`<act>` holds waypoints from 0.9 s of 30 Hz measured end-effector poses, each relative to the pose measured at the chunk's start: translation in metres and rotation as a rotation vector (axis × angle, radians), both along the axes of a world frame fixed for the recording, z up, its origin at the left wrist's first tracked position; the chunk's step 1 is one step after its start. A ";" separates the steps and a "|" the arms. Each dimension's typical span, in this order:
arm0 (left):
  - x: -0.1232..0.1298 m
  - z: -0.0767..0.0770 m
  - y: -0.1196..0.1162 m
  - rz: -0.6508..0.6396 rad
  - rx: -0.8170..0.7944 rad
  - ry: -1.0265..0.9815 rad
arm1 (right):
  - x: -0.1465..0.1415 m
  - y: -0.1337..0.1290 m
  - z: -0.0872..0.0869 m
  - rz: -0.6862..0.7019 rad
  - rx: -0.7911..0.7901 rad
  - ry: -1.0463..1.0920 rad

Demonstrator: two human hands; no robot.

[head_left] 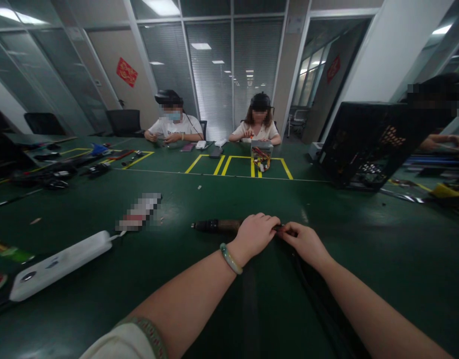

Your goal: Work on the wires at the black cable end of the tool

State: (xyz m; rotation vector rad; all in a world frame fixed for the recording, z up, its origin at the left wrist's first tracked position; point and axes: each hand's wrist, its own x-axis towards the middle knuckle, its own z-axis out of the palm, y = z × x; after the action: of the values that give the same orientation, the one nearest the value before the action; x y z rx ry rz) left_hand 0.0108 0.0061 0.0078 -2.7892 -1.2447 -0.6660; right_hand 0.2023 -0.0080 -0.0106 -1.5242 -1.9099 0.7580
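Note:
A dark electric screwdriver (217, 226) lies across the green table before me, its narrow tip pointing left. My left hand (254, 234) is closed over the rear part of its body. Close against those fingertips, my right hand (306, 243) pinches the tool's tail end, where a black cable (304, 279) runs off toward me under the right forearm. Fingers hide the exact joint between cable and tool.
To the left lies a white power strip (65, 264). A black computer case (364, 147) stands at the right. Across the table two people (177, 124) sit, one behind a metal box with coloured wires (261, 152). Assorted tools (61, 169) crowd the far left.

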 end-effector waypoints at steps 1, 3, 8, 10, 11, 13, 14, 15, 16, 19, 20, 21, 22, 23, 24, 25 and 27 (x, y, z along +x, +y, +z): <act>0.000 -0.001 0.000 0.018 0.003 -0.010 | 0.000 0.000 0.000 0.004 -0.002 0.011; 0.001 -0.002 0.000 0.051 0.007 -0.020 | 0.001 0.001 0.002 0.018 -0.013 0.014; 0.002 -0.002 0.000 0.036 0.008 0.017 | 0.003 0.002 0.005 0.019 -0.028 -0.006; 0.002 -0.001 0.000 0.024 0.003 0.023 | 0.003 0.003 0.005 0.021 -0.030 0.008; 0.002 -0.001 -0.001 0.023 0.000 0.018 | 0.004 0.003 0.005 0.023 -0.031 0.016; 0.002 -0.002 -0.001 0.019 -0.006 0.000 | 0.004 0.003 0.004 0.023 -0.035 0.033; 0.002 -0.002 -0.001 0.015 -0.008 -0.007 | 0.004 0.003 0.004 0.022 -0.036 0.041; 0.002 -0.003 -0.001 0.010 -0.007 -0.011 | 0.003 0.003 0.004 0.022 -0.035 0.048; 0.002 -0.003 -0.002 0.007 -0.004 -0.013 | 0.003 0.003 0.004 0.023 -0.034 0.049; 0.002 -0.004 -0.001 0.008 0.003 -0.002 | 0.002 0.004 0.003 0.033 -0.026 0.034; 0.002 -0.004 -0.001 0.012 0.003 0.001 | 0.002 0.005 0.003 0.038 -0.021 0.029; 0.002 -0.004 0.000 0.012 0.001 0.001 | 0.002 0.005 0.003 0.043 -0.015 0.025; 0.002 -0.004 0.000 0.009 -0.002 -0.001 | 0.002 0.005 0.002 0.046 -0.010 0.022; 0.002 -0.004 0.001 0.005 -0.004 -0.005 | 0.002 0.005 0.002 0.049 -0.006 0.021; 0.002 -0.004 0.001 -0.001 -0.007 -0.008 | 0.003 0.005 0.001 0.052 -0.003 0.020; 0.002 -0.004 0.002 -0.006 -0.009 -0.008 | 0.003 0.005 0.000 0.054 0.003 0.019; 0.002 -0.003 0.003 -0.012 -0.010 0.001 | 0.003 0.004 -0.001 0.051 0.018 0.014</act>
State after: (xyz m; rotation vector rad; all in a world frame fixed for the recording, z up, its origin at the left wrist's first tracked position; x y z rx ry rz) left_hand 0.0126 0.0088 0.0049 -2.8069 -1.2354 -0.6611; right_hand 0.2058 -0.0035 -0.0114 -1.4605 -1.9468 0.7705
